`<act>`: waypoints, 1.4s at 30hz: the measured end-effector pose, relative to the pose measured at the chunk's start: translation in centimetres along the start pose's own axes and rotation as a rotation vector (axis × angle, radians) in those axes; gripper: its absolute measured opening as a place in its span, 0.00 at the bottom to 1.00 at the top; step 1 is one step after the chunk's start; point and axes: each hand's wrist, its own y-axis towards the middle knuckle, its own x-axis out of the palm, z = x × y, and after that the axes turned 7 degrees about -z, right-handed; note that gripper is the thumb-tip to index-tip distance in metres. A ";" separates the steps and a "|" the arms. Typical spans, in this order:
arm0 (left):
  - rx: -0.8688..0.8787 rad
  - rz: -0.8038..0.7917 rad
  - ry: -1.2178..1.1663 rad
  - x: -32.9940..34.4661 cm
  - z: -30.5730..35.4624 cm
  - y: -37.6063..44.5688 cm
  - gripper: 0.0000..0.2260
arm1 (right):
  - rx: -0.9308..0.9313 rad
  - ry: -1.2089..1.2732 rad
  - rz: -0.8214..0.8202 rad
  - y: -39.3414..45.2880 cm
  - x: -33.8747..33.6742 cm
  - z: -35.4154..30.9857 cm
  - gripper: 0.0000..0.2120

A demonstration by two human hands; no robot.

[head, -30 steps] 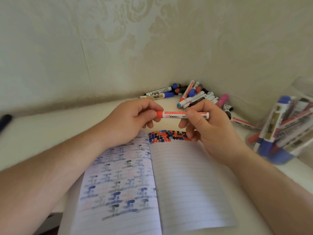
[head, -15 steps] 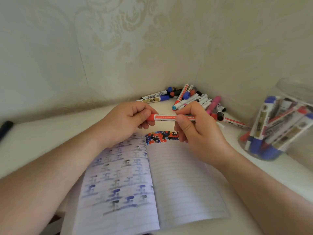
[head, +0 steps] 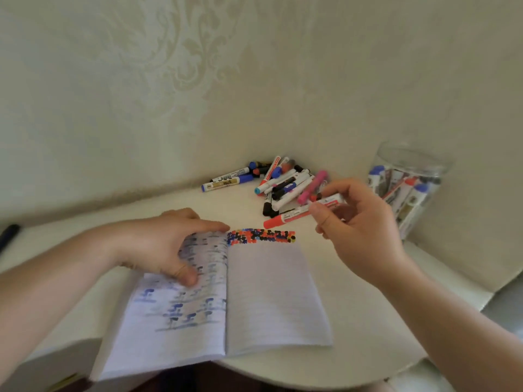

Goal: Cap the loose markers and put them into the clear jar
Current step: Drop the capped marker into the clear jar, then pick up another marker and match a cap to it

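1. Leaving the marker (head: pixel 304 213), the left hand (head: pixel 158 244) is now resting flat, fingers relaxed, on the notebook (head: pixel 271 295).
2. Right hand (head: pixel 359 222) fingers are pinching the capped marker above the counter (head: pixel 85 222), near the jar (head: pixel 407 188).

Bare tabletop (head: pixel 353 278) between notebook (head: pixel 271 292) and jar (head: pixel 407 190); jar mouth open; marker pile (head: pixel 283 182) crowds the corner.
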 end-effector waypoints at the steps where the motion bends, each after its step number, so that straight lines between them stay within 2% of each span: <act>1: 0.022 0.026 -0.018 0.0 0.6 0.5 0.45 | 0.008 0.019 0.020 -0.4 -0.4 -0.1 0.13; 5: 0.090 0.053 -0.040 -0.3 2.3 2.3 0.40 | -0.013 0.053 0.095 -1.4 -2.3 -1.4 0.17; 8: 0.007 -0.077 -0.025 -1.6 3.1 2.3 0.39 | -0.128 0.052 0.214 -1.3 -5.4 -4.1 0.23; 10: -0.074 -0.131 -0.061 -3.0 4.3 2.3 0.35 | -0.231 0.030 0.342 -0.6 -8.5 -5.8 0.23; 12: -0.069 -0.020 -0.086 -3.9 5.7 3.6 0.34 | -0.300 -0.064 0.476 0.8 -11.8 -6.9 0.20; 14: -0.012 0.209 -0.171 -4.0 7.1 5.9 0.31 | -0.296 -0.261 0.541 2.4 -14.3 -6.9 0.17; 17: 0.042 0.422 -0.232 -3.5 9.3 9.7 0.16 | -0.146 -0.514 0.391 4.4 -15.6 -5.4 0.16; 20: 0.051 0.503 -0.100 -2.9 10.3 13.0 0.18 | -0.056 -0.594 0.218 5.3 -14.6 -4.1 0.18; 22: 0.034 0.538 -0.053 -2.4 10.4 14.5 0.19 | -0.026 -0.595 0.153 5.7 -13.8 -3.7 0.15; 25: 0.003 0.541 0.017 -1.9 10.7 15.4 0.14 | 0.091 -0.756 0.003 6.5 -13.3 -3.6 0.08; 30: -0.021 0.584 0.169 -1.9 11.1 15.4 0.12 | 0.156 -1.022 -0.214 6.9 -13.3 -2.6 0.34; 33: -0.037 0.524 0.310 -1.8 11.3 15.3 0.18 | 0.120 -1.181 -0.282 7.1 -13.4 -1.6 0.43; 35: -0.044 0.519 0.324 -1.7 11.2 15.2 0.17 | 0.098 -1.140 -0.258 7.5 -13.3 -1.4 0.46; 37: -0.064 0.542 0.338 -1.4 11.1 15.2 0.15 | -0.009 -1.045 -0.091 7.0 -12.9 -1.4 0.38; 40: -0.074 0.629 0.325 -1.1 10.7 14.6 0.18 | -0.371 -0.961 0.281 5.2 -10.9 -1.5 0.18; 41: -0.064 0.655 0.294 -1.3 10.4 14.0 0.19 | -0.492 -0.903 0.319 4.7 -9.8 -1.7 0.12; 42: -0.050 0.667 0.248 -1.5 10.2 13.3 0.20 | -0.583 -0.827 0.276 4.4 -8.6 -1.7 0.08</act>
